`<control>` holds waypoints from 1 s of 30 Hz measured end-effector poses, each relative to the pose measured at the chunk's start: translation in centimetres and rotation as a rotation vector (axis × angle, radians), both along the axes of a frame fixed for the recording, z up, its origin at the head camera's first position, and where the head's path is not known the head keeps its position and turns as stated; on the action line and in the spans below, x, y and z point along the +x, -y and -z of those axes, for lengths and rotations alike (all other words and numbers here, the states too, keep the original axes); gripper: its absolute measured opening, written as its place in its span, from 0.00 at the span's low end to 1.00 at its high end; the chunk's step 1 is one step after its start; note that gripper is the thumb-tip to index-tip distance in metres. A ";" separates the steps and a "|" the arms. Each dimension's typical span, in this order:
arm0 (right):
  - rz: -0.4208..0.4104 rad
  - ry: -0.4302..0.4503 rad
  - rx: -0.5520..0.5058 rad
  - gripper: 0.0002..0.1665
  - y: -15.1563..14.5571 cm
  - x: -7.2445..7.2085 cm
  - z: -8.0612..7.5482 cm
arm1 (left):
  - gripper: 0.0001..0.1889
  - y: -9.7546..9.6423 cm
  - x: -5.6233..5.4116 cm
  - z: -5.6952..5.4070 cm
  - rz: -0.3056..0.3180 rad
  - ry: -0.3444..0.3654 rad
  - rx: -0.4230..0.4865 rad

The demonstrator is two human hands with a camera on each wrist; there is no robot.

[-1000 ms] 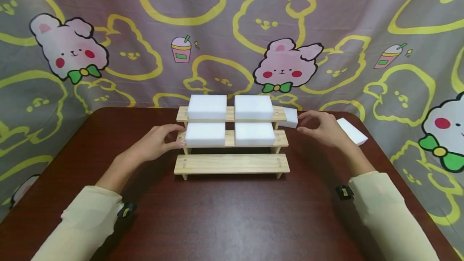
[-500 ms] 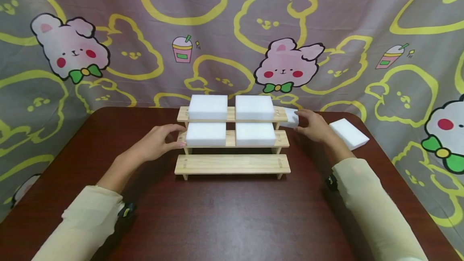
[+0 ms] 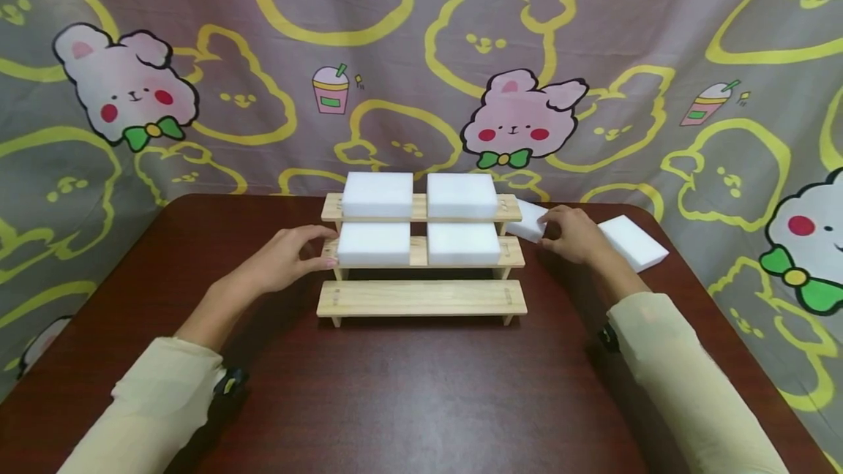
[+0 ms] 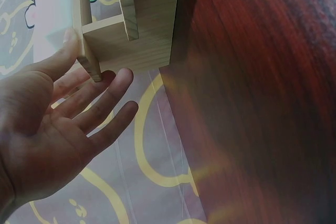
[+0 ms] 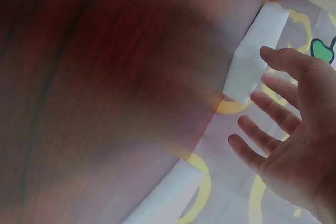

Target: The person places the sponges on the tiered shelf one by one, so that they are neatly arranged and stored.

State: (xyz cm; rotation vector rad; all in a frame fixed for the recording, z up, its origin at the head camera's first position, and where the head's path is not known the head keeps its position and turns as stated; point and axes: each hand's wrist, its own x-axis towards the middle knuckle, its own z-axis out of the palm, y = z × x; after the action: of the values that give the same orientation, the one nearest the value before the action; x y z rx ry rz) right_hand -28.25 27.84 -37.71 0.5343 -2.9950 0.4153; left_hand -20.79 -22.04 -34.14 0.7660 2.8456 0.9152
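Note:
In the head view, a three-tier wooden stand (image 3: pixel 421 298) carries white foam blocks, two on the top tier and two on the middle tier. My left hand (image 3: pixel 283 258) grips the left end of the middle tier between thumb and index finger, right beside a foam block (image 3: pixel 373 242); the other fingers spread loosely in the left wrist view. To the right of the stand, my right hand (image 3: pixel 573 235) pinches the right end of another foam block (image 3: pixel 525 222), which lies askew and is partly hidden behind the stand. Its remaining fingers are spread in the right wrist view.
One more foam block (image 3: pixel 634 243) lies on the dark red-brown table (image 3: pixel 421 386), near its right edge and beside my right wrist. A patterned curtain (image 3: pixel 395 57) hangs behind the table. The bottom tier bears no block.
My right hand has moved left onto the foam block beside the stand and taken hold of it. That block has turned, its near end swinging toward me. The left hand stays put.

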 end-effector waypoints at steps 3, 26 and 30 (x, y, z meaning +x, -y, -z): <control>0.046 0.005 0.040 0.25 0.1 0.8 -0.3 | 0.25 0.0 0.0 0.0 0.003 -0.003 0.000; 0.104 0.096 -0.076 0.35 0.6 0.7 0.0 | 0.25 0.2 -0.1 0.1 0.004 -0.017 -0.001; 0.122 0.107 -0.076 0.35 0.6 0.6 0.1 | 0.25 0.2 0.0 0.0 -0.001 -0.013 -0.002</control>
State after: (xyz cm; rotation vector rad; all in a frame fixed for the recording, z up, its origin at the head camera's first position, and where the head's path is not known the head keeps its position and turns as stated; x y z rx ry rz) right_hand -27.62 27.27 -37.85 0.3308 -3.0771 0.5618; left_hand -20.80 -22.20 -34.18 0.7730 2.8579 0.9112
